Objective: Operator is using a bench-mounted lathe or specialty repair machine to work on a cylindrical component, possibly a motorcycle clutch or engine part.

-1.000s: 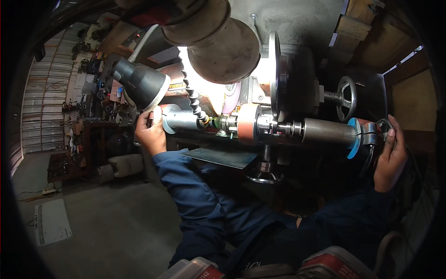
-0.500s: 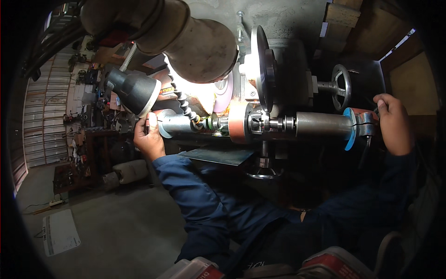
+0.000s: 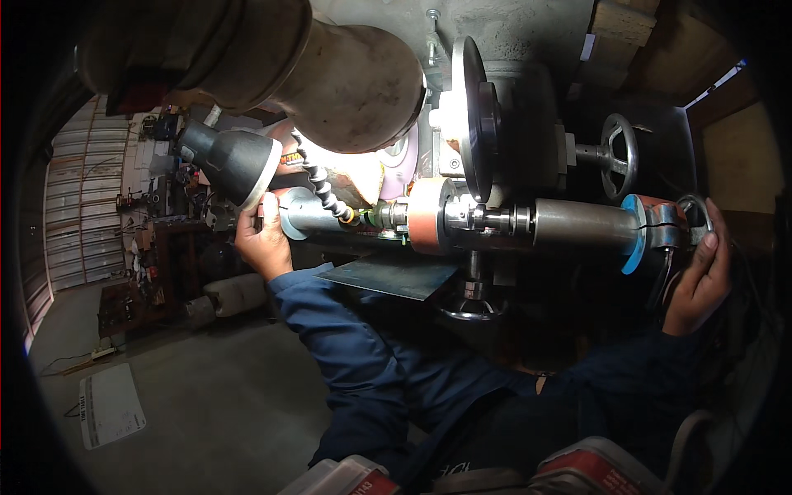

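My left hand (image 3: 266, 243) is at the left end of the left steel cylinder (image 3: 320, 217), thumb upright, fingers mostly hidden behind; I cannot tell whether they close on anything. My right hand (image 3: 701, 276) pinches the rim of the small handwheel (image 3: 695, 216) between thumb and fingers, at the machine's far right end. Just left of that wheel sit the split clamp (image 3: 665, 227), the blue ring (image 3: 637, 235) and the right steel cylinder (image 3: 587, 225). Between the cylinders stands the orange collar (image 3: 425, 216). A black lamp (image 3: 235, 165) hangs just above my left hand, and the flat metal plate (image 3: 394, 275) lies below the left cylinder.
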Motion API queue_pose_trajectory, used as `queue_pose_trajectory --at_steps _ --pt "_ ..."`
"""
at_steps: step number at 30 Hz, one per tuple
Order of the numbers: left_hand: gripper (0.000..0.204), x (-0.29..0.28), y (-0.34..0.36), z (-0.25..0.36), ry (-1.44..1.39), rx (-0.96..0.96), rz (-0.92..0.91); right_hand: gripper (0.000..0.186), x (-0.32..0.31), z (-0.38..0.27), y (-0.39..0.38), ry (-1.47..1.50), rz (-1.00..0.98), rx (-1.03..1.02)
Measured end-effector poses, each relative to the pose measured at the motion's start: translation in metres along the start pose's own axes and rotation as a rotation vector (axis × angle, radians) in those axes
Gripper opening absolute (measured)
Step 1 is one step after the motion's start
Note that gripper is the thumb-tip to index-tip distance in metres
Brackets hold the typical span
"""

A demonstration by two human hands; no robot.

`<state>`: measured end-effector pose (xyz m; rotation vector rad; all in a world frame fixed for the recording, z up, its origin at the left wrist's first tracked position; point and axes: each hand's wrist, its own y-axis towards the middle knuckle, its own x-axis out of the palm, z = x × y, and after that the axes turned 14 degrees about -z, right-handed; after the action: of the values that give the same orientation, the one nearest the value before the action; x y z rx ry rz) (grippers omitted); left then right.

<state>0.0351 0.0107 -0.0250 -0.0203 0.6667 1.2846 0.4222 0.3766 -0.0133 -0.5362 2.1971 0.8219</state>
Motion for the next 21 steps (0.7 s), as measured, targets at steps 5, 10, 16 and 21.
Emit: queue_pose_trajectory --at_steps 5,10,16,21 --pt "0.021 0.000 0.000 0.000 0.016 0.032 -0.001 0.044 0.019 0.005 -0.009 0.045 0.177 -0.197" --pt "0.020 0.000 0.000 0.002 0.014 0.026 -0.009 0.036 0.006 0.001 -0.005 0.142 0.048 -0.025" --pt "0.022 0.001 -0.001 0.003 0.040 0.023 0.012 0.032 -0.005 -0.002 0.005 0.128 -0.089 0.076" --pt "0.021 0.000 0.000 -0.001 0.004 0.027 -0.023 0.032 0.001 -0.002 0.003 0.104 -0.038 0.031"
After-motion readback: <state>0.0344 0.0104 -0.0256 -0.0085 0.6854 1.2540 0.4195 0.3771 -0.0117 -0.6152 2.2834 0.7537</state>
